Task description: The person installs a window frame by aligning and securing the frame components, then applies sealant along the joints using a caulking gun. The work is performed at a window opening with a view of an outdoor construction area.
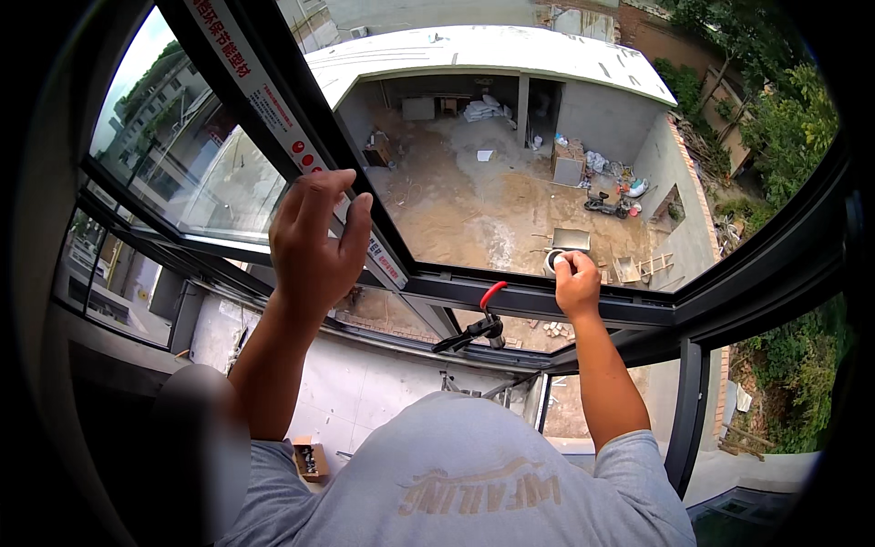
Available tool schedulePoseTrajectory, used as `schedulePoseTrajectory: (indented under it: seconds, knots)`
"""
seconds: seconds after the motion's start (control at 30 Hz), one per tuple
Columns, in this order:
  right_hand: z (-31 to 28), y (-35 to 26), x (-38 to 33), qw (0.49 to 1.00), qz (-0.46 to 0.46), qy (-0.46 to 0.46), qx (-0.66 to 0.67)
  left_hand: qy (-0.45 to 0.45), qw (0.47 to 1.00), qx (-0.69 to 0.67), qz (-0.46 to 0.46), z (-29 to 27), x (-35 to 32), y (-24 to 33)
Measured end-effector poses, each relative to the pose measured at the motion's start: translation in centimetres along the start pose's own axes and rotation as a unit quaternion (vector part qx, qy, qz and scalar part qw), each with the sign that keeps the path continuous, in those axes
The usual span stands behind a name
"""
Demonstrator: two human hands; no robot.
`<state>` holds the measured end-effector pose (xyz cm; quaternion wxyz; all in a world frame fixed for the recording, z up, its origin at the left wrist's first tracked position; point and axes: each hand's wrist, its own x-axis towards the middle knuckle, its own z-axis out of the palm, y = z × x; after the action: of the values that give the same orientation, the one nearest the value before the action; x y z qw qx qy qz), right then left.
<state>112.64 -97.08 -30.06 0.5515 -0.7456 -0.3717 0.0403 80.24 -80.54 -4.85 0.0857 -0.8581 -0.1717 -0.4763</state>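
Note:
My left hand is raised beside the slanting dark window post, which carries a white printed protective strip. Its thumb and fingers are apart, and I see nothing between them. Lower right, my right hand is closed in a pinch at the bottom rail of the large window opening. Against its fingertips is a small round thing, pale-rimmed with a dark middle, like a roll of tape. Between my hands, a black tool with a red curved hook or handle is at the rail.
Dark frames with glass surround me on the left and right. Below is a pale floor with an open cardboard box. Outside, far below, lies a dirt yard with a wheelbarrow, a motor scooter and a white-roofed shed.

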Motion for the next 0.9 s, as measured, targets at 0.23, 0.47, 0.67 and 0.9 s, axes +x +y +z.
schedulePoseTrajectory:
  seconds: [0.23, 0.47, 0.67, 0.9]
  knots:
    - [1.7, -20.9, 9.1, 0.926, -0.129, -0.129, 0.33, 0.155, 0.981, 0.062, -0.103, -2.9, 9.6, -4.6]
    - [5.3, -46.4, 15.2, 0.907, -0.005, -0.224, 0.356, 0.178, 0.97, 0.012, -0.167, -0.9, 8.9, -5.1]
    - [9.7, -54.4, 16.3, 0.932, 0.0, -0.155, 0.328, 0.183, 0.977, 0.022, -0.105, -0.5, 8.2, -6.0]
    - [11.4, -52.9, 17.3, 0.956, -0.165, -0.063, 0.236, 0.201, 0.975, -0.011, -0.097, 0.6, 8.1, -5.8]
